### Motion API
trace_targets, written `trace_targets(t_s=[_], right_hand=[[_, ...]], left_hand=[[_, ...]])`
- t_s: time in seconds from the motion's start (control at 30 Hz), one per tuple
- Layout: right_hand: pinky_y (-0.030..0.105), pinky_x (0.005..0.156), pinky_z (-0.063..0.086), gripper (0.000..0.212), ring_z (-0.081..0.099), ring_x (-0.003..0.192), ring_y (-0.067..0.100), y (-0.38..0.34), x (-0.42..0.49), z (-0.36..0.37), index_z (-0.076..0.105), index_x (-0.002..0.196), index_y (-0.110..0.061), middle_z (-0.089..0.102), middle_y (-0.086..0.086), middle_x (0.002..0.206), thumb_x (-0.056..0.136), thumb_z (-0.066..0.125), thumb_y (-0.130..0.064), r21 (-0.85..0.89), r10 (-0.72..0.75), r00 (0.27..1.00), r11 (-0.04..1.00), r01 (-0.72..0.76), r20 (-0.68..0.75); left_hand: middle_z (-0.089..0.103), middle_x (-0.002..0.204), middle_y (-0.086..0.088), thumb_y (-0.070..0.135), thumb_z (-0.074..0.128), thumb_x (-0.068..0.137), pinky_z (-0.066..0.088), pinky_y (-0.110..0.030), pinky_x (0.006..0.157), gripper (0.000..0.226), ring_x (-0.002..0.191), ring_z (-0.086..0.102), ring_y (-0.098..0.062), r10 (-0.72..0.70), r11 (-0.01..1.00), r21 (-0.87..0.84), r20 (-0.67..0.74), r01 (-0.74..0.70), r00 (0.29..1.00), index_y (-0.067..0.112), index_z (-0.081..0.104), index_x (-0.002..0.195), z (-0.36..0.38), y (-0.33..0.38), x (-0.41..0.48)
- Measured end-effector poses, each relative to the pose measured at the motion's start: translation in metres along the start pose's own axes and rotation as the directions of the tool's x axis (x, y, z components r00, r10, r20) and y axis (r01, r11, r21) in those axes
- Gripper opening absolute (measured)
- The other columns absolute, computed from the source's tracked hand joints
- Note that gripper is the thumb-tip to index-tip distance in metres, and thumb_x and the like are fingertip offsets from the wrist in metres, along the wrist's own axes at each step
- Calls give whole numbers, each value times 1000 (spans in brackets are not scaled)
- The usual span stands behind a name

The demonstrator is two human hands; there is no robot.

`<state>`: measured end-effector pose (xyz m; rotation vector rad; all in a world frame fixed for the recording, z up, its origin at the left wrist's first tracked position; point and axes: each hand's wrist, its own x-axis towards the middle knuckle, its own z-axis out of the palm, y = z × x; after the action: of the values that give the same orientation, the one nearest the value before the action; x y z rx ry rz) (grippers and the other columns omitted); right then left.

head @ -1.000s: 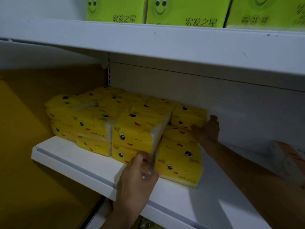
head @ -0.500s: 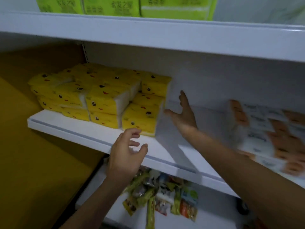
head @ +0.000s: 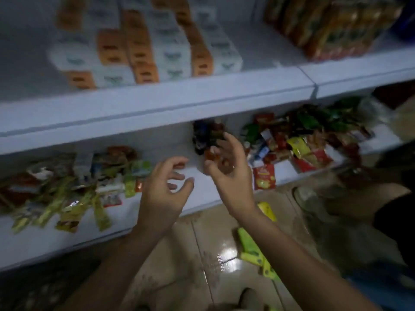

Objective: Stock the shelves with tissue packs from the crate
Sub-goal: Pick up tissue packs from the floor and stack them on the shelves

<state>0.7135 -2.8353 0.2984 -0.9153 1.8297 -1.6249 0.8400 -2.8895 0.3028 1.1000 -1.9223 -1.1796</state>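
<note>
From the head camera, the whole scene is smeared with motion. Both hands hang in the middle of the frame, in front of the lower shelf (head: pixel 67 241). The left hand (head: pixel 164 194) has its back to me, fingers spread apart and loosely bent, holding nothing. The right hand (head: pixel 233 176), just beside it and slightly higher, is turned thumb-inward with its fingers bent loosely too; I can make out nothing in its grasp.

The white-and-orange tissue packs (head: pixel 143 46) stand in rows on the upper shelf (head: pixel 157 102), in the upper left of the frame. More lie on the tiled floor (head: pixel 179 265) at lower centre-right: green tissue packs (head: pixel 249 245) partly behind the right forearm, and a yellow pack (head: pixel 267 211) above them.

At upper right stand orange-and-green packages (head: pixel 332 25). Snack sachets (head: pixel 67 187) are strewn across the left of the lower shelf, with another heap of sachets (head: pixel 303 140) at centre right. A blue shape (head: pixel 381 286) at lower right is too blurred to name.
</note>
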Motion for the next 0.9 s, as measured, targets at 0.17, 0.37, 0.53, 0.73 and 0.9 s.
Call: trace_targets(t_s=[0.17,0.37,0.53,0.73,0.9], right_hand=[[20,83,48,50,54,104,6,99,-40,-122,44,126,-28,55,-8,113,85,62,-4,-36,242,915,963,-267,-322],[28,84,42,51,53,105,14,225,-73,-230,47,131,-18,56,0,115,84,65,-8,-157,332,814,879,-450,-477],[41,88,47,56,54,109,22,374,-82,-256,48,132,-20,55,5,123,81,70,-13,-298,351,802,796,-527,-483],[45,99,41,70,46,122,29,534,-32,-247,37,140,-12,44,13,136,80,72,-22,-438,284,849,758,-484,-447],[39,103,36,104,35,130,36,617,22,-251,18,147,-13,30,18,144,69,80,-40,-608,508,814,562,-561,-282]], left_hand=[[56,101,12,17,67,77,44,-6,65,37,85,59,1,-103,993,73,246,87,964,47,52,91,115,-24,-45],[57,99,1,2,70,73,41,-4,63,38,80,54,10,-147,983,157,400,90,905,30,57,96,235,-105,-55],[58,104,1,13,73,75,49,-21,66,41,81,59,-7,-130,981,190,500,38,856,42,53,94,309,-215,-52],[60,104,-5,2,72,73,40,-4,64,37,80,57,-1,-79,980,197,501,-24,862,29,56,94,407,-346,-26],[59,107,0,25,73,68,48,-17,72,34,90,61,-13,-94,992,127,565,26,819,39,53,93,470,-418,-13]])
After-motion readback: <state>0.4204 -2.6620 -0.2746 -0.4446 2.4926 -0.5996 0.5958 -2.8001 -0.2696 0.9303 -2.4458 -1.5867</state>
